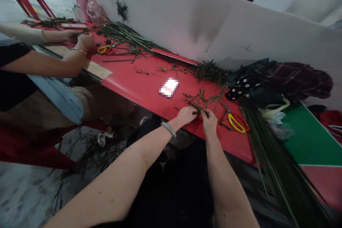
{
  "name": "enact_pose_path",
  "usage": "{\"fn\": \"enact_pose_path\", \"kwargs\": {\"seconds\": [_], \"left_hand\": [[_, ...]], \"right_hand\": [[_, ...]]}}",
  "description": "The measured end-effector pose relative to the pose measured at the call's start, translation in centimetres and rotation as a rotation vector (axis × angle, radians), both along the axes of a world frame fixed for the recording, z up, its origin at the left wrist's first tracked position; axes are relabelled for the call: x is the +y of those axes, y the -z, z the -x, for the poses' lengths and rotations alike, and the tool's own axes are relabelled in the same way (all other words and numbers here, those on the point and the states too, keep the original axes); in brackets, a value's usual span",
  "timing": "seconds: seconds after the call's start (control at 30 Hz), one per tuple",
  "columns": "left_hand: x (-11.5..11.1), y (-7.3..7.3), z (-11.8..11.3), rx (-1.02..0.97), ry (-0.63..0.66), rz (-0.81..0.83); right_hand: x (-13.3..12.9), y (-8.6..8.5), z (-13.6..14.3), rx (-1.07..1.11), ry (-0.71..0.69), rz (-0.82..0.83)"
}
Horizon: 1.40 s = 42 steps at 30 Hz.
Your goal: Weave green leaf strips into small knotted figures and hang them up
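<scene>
My left hand (188,114) and my right hand (209,118) meet over the front edge of the red table (144,87). Both are closed on a small piece of green leaf strip (198,109), pinched between the fingertips. Its exact shape is too small to tell. Loose leaf scraps (201,96) lie just beyond the hands. To the right of my right hand are scissors (236,123) with yellow and red handles. A phone (169,87) with a lit, blurred screen rests on the table beyond my left hand.
Another person's hands (82,39) work at the left, near yellow-handled scissors (104,49). Long leaf strips (128,35) lie along the wall, beside a pile of knotted leaves (211,72). Long leaves (278,160) hang over the right edge near dark cloth (299,78).
</scene>
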<state>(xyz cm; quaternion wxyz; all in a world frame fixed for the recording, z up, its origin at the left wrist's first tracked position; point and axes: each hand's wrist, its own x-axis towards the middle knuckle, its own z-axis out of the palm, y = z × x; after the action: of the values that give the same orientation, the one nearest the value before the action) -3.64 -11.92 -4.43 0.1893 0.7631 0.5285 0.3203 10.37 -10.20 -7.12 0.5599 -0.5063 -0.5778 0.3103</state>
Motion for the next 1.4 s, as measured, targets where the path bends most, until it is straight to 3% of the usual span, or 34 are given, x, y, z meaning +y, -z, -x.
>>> {"fn": "enact_pose_path", "kwargs": {"seconds": [0.33,0.9,1.2,1.4], "left_hand": [[-0.2,-0.2,0.0,-0.122,-0.052,0.027],[-0.2,0.1,-0.1,-0.164,-0.062,-0.022],[-0.1,0.1,-0.1,-0.172,-0.074,-0.001],[-0.1,0.1,0.0,-0.159,-0.065,-0.019]], "right_hand": [[-0.7,-0.9,0.3,-0.106,-0.024,-0.004],[-0.7,-0.8,0.3,0.054,-0.012,-0.006],[-0.6,-0.5,0.1,0.031,-0.006,-0.017],[-1.1,-1.3,0.0,-0.090,0.107,-0.150]]}}
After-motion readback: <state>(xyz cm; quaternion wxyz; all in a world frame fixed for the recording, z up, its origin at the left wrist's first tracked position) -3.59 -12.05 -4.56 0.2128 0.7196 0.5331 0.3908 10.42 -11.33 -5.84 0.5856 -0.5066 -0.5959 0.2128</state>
